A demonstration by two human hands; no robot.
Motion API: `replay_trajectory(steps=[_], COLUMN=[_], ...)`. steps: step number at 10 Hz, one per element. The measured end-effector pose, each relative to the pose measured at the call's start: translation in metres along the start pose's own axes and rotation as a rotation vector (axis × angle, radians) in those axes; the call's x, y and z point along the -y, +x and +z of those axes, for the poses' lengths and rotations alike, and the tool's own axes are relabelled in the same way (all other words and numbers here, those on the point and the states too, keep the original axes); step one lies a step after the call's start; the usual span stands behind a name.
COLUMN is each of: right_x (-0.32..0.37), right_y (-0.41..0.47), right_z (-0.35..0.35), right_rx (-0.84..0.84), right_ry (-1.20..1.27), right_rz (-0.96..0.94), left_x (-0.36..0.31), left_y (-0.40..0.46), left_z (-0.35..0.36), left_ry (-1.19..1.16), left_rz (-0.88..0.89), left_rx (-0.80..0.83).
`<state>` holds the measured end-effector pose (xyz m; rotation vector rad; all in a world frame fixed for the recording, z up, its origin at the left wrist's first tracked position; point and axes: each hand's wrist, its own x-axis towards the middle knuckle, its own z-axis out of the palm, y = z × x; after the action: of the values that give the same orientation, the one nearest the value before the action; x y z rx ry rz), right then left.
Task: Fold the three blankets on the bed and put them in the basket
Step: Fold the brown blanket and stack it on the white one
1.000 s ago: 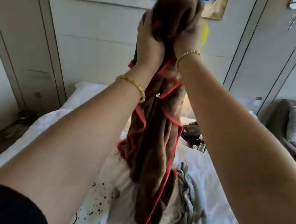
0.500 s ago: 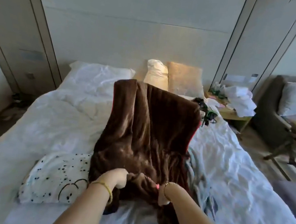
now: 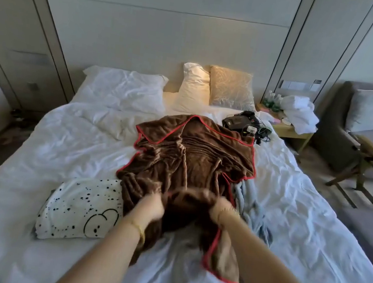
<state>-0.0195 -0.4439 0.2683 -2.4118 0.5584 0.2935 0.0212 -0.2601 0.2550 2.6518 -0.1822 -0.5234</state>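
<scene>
White bed [image 3: 66, 149] ahead; brown blanket [image 3: 193, 156] sprawls lengthwise away from me toward the pillows. My left hand [image 3: 152, 205] and right hand [image 3: 221, 209] both clutch its near edge, equally close, so I reckon spreading comes next.

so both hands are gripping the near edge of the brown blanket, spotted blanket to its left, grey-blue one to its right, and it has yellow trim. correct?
Not quite: the trim is red, not yellow, as the head view shows. The rest stands. Both the left hand and right hand grip the near edge of the brown blanket, with the spotted blanket to its left and the grey-blue blanket to its right.
</scene>
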Motion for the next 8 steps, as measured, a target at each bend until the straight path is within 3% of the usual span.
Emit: replay_trajectory(steps=[1,2,3,4,5,6,7,8], right_x=[0.087,0.166,0.156,0.065,-0.030,-0.067,-0.074,-0.081], right_y=[0.005,-0.027,-0.046,-0.046,-0.064,-0.073,-0.076,-0.094], right_z=[-0.096,-0.183,-0.164,-0.066,0.017,0.041,0.033,0.018], right_rx=[-0.509,-1.044,-1.228,-0.402,0.500,0.471,0.349,0.274], right_ry=[0.312,0.572,0.245,-0.424,-0.793,-0.712,-0.557,-0.356], right_rz=[-0.162,-0.546,-0.814,-0.529,-0.236,-0.109,-0.077,-0.120], left_x=[-0.073,-0.127,-0.116,-0.041,0.032,0.045,0.029,0.018], left_y=[0.002,-0.027,-0.039,-0.045,-0.073,-0.087,-0.095,-0.113], left_z=[-0.117,-0.221,-0.205,-0.091,0.012,0.046,0.048,0.054], left_ry=[-0.313,-0.470,-0.341,0.009,0.270,0.237,0.089,-0.058], left_rz=[0.207,0.516,0.604,0.210,0.019,0.084,0.126,0.127], left_rx=[-0.516,-1.240,-1.393,-0.326,0.545,0.439,0.285,0.244])
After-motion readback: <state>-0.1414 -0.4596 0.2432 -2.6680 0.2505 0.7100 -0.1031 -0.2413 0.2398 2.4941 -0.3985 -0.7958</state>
